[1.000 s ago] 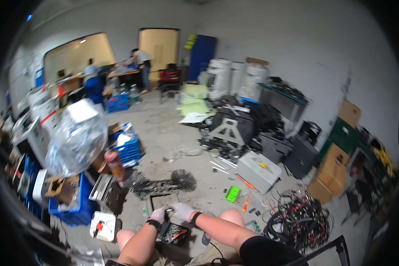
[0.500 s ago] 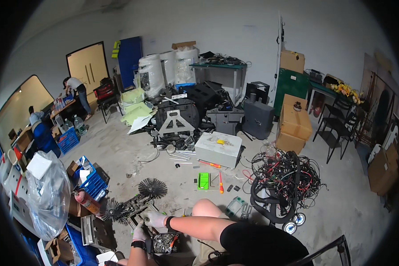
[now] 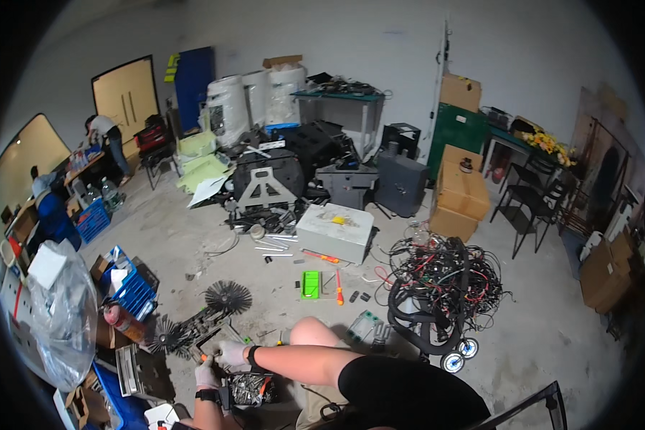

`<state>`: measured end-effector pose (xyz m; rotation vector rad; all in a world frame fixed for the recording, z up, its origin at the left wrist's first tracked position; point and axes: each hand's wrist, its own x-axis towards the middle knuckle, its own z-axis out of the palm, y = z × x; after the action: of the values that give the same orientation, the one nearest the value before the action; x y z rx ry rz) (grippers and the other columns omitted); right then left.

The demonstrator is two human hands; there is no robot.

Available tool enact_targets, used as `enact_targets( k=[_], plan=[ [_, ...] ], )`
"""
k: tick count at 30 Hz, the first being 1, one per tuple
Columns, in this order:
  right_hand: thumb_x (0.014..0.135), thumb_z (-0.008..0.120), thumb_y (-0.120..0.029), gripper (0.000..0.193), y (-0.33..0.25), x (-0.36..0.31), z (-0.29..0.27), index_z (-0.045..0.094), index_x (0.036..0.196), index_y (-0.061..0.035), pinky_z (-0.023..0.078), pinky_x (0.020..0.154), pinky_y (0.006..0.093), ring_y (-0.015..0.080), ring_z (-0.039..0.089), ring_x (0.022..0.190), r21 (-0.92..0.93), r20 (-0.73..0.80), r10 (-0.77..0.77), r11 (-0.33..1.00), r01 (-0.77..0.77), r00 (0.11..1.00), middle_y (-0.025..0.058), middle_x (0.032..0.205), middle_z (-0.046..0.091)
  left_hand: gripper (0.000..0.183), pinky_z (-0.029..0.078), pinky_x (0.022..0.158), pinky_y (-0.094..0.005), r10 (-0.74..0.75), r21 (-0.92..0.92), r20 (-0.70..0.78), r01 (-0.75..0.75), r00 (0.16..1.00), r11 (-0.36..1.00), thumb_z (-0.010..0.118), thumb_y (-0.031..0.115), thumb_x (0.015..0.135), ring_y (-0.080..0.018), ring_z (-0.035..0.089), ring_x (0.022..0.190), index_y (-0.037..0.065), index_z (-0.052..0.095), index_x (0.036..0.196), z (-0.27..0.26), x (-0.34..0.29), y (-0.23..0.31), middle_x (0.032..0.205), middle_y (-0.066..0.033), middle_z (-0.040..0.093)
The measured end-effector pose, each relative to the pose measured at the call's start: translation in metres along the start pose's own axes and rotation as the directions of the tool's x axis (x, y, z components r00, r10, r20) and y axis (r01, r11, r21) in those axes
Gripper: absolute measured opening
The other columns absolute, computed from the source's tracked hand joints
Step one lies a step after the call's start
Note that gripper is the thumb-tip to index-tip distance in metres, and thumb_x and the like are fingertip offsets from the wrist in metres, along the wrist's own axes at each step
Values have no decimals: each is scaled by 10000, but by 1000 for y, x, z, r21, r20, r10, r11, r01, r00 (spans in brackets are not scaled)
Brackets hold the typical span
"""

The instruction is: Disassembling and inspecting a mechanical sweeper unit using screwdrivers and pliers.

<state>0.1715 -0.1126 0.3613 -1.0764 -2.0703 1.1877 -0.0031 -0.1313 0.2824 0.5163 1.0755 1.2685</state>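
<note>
Both of my hands wear pale gloves and are close together low in the view, left of my bent knee. My left hand (image 3: 206,375) is closed, with a small orange piece (image 3: 205,357) showing at its fingertips; its kind is too small to make out. My right hand (image 3: 233,355) curls at the near end of a dark metal frame (image 3: 202,330), and whatever its fingers hold is hidden. Two round black bristle brushes (image 3: 228,297) are attached to that frame on the floor. Just below my right wrist sits a dark container (image 3: 254,389) full of small metal parts.
A green tray (image 3: 311,284) and an orange-handled screwdriver (image 3: 340,292) lie ahead. Tangled cables (image 3: 451,279) heap up at right, behind a white box (image 3: 334,233). Blue crates (image 3: 132,287), a red cylinder (image 3: 124,324) and a plastic bag (image 3: 64,315) crowd the left. Two people work far left.
The whole scene has shifted left and slightly up in the view. An orange piece now shows at my left fingertips. My right hand remains at the frame's near end.
</note>
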Motion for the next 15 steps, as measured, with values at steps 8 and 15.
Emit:
enact_targets(
  k=[8, 15],
  plan=[
    [705, 670, -262, 404, 25, 26, 41, 618, 976, 33, 491, 671, 408, 320, 642, 801, 26, 50, 159, 987, -160, 986, 216, 900, 660, 246, 488, 654, -329, -197, 45, 169, 193, 966, 980, 481, 321, 929, -167, 616, 776, 120, 613, 982, -42, 41, -13, 824, -4, 632],
    [799, 625, -192, 283, 31, 15, 25, 605, 895, 73, 476, 404, 334, 221, 601, 474, 233, 195, 382, 877, -421, 903, 130, 625, 616, 248, 485, 647, -322, -247, 27, 132, 246, 960, 969, 497, 296, 912, -170, 615, 764, 107, 607, 1030, -5, 29, -7, 840, -7, 636]
  ],
)
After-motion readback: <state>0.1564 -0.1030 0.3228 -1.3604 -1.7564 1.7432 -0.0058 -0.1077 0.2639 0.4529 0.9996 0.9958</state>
